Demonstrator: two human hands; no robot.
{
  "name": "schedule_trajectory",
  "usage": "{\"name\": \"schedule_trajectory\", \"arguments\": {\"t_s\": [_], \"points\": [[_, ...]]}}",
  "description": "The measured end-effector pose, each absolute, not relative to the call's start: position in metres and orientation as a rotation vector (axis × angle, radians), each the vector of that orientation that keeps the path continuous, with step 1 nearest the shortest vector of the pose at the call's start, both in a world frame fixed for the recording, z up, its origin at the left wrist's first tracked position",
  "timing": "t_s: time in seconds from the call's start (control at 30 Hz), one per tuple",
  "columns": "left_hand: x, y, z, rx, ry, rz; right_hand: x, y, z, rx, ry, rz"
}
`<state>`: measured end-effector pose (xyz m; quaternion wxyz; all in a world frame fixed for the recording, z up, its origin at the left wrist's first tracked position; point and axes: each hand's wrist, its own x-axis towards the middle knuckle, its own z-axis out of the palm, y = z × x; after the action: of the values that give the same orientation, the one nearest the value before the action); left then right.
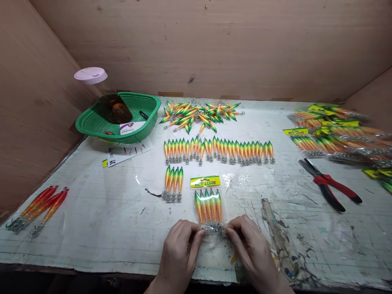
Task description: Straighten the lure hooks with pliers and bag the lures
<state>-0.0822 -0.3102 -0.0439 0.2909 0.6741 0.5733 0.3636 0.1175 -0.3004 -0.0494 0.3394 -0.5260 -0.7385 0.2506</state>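
A clear plastic bag of fishing lures (208, 206) lies flat before me, its yellow header card (205, 181) pointing away. Inside it, several green-to-orange lures sit side by side with their hooks toward me. My left hand (180, 249) pinches the bag's near left corner between thumb and finger. Across from it, my right hand (252, 249) pinches the near right corner. Just left of the bag, a small group of loose lures (173, 179) stands in a row. Beyond them runs a long row of the same lures (228, 150), hooks toward me.
A heap of lures (199, 114) lies at the back. The green basket (150, 118) at left holds a lidded cup (118, 108). Red-orange lures (45, 206) rest at far left. Red-handled pliers (330, 183) lie at right, below a pile of filled lure bags (337, 132).
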Motion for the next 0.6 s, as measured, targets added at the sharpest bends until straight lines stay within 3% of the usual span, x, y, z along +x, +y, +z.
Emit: {"name": "schedule_trajectory", "arguments": {"t_s": [0.37,0.6], "points": [[-0.058,-0.302,-0.05,1.73,2.031,0.782,0.098,-0.295,-0.059,-1.695,-1.657,0.676],[-0.07,-0.293,-0.046,1.68,2.04,0.792,0.094,-0.285,-0.057,-1.629,-1.577,0.725]]}}
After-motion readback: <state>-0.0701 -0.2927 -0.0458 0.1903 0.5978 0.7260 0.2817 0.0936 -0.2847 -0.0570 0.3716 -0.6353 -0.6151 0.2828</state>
